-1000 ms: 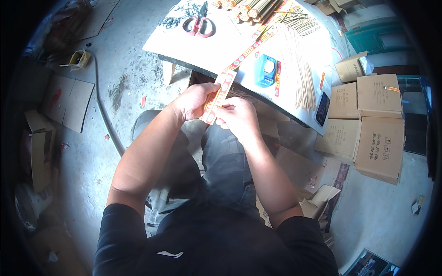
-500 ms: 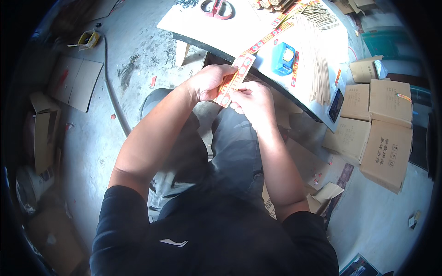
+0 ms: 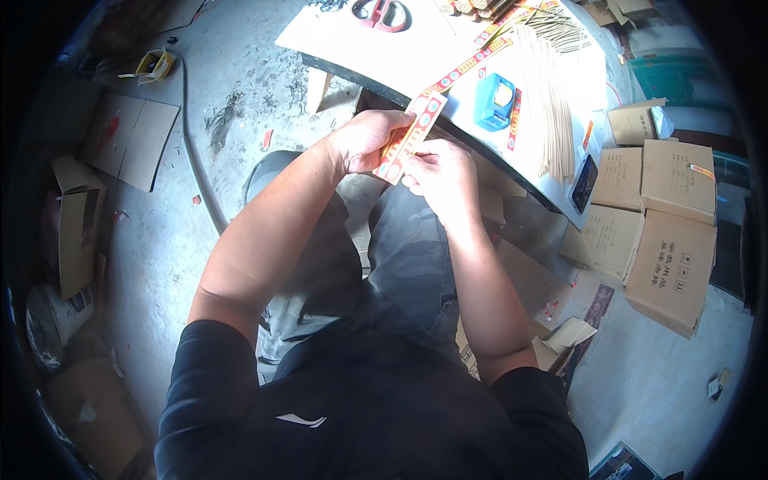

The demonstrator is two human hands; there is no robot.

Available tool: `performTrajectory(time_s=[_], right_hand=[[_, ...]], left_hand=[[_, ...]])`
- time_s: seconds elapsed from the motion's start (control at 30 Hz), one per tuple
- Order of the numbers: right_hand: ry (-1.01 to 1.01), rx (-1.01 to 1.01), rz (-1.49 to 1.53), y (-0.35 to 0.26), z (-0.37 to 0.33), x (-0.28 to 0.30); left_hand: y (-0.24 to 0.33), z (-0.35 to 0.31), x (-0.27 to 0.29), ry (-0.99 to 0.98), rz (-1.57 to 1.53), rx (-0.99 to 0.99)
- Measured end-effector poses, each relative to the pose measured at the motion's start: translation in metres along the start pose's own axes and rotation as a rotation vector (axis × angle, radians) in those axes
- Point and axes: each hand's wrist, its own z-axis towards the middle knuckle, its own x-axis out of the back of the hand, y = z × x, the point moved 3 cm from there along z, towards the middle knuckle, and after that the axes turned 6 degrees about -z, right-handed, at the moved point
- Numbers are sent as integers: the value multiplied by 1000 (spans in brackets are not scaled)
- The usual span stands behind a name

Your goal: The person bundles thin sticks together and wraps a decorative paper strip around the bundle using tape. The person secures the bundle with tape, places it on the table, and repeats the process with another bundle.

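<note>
A flat red, yellow and white printed paper strip (image 3: pixel 426 120) is held above my lap, close to the table's near edge. My left hand (image 3: pixel 373 138) is closed on its left side, with the thumb lying on top. At the strip's lower right edge, my right hand (image 3: pixel 438 169) has thumb and fingers pinched against it. Past the strip, on the white table (image 3: pixel 344 40), lie more printed strips (image 3: pixel 472 64), a blue tape dispenser (image 3: pixel 494 102) and a long bundle of thin pale sticks (image 3: pixel 546 104).
Red-handled scissors (image 3: pixel 379 14) rest at the table's far left. A phone (image 3: pixel 585 182) lies by its right corner, and bundled brown sticks (image 3: pixel 480 8) sit at the back. Cardboard boxes (image 3: pixel 668 268) are stacked at right. Along the left floor runs a grey hose (image 3: pixel 189 152).
Almost nothing differs. Both hands keep their hold on the printed strip, and the view has shifted very slightly.
</note>
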Motion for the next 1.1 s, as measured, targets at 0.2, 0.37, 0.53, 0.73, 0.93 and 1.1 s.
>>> performTrajectory(time_s=[0.2, 0.37, 0.53, 0.73, 0.93, 1.1], right_hand=[[58, 42, -111, 6, 0, 2], [59, 21, -141, 2, 0, 2], [46, -20, -127, -3, -2, 1], [46, 6, -137, -1, 0, 3], [50, 8, -117, 3, 1, 3], [13, 8, -116, 4, 3, 3]], left_hand=[[0, -1, -2, 20, 24, -7], [0, 0, -4, 4, 16, -13], [1, -5, -7, 14, 13, -5], [1, -7, -11, 17, 19, -9], [1, -7, -9, 9, 18, -8], [1, -8, -10, 7, 1, -23]])
